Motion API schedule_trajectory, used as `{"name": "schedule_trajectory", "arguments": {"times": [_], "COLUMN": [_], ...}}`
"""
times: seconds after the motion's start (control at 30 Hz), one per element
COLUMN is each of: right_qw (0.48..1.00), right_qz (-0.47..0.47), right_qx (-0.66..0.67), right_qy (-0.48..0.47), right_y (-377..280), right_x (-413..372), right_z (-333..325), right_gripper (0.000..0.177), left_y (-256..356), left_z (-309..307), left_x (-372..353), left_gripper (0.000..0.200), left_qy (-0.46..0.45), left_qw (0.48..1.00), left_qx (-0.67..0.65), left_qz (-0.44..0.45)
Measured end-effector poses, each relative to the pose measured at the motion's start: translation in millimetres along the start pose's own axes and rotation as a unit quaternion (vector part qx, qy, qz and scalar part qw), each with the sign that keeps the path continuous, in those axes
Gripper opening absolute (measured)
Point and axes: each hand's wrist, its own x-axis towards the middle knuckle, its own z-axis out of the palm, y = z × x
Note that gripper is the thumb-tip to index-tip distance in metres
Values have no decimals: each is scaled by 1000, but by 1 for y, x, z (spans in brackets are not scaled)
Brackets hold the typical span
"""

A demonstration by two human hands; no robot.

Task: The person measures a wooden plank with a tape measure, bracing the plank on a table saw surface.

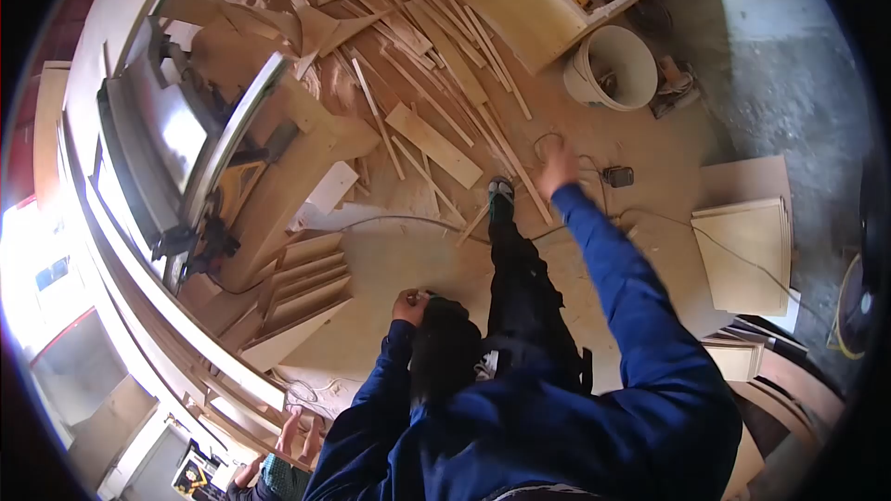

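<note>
My left hand [407, 307] is beside my bent left knee, with its fingers curled closed. Whatever it holds is too small to make out. My right arm reaches forward over the dusty floor, and my right hand [559, 167] is smeared by motion. Near its fingers is a thin dark cord [590, 163] that runs to a small black box-shaped device [617, 176] on the floor. Long wood strips [506, 150] and a flat board [434, 144] lie just to the left of this hand.
A table saw [176, 139] stands at the left. A white bucket [613, 68] is at the upper right. Stacked panels [742, 255] lie at the right, and a cable [399, 219] crosses the floor. Another person's arm [290, 431] shows at the lower left.
</note>
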Motion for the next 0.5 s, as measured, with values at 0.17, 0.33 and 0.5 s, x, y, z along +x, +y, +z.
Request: {"name": "schedule_trajectory", "arguments": {"times": [0.17, 0.33, 0.5], "right_qw": [955, 993, 986], "right_qz": [-120, -16, -105], "right_qx": [-131, -115, -96], "right_qy": [237, 35, 86], "right_y": [18, 24, 44], "right_x": [230, 337, 358], "right_z": [-83, -97, -88], "right_gripper": [76, 75, 51], "left_y": [74, 149, 212], "left_z": [33, 57, 84], "left_x": [63, 171, 337], "left_gripper": [42, 37, 31], "left_qy": [5, -6, -93], "left_qw": [998, 991, 993], "left_qx": [-55, -96, -67], "left_qz": [31, 90, 8]}}
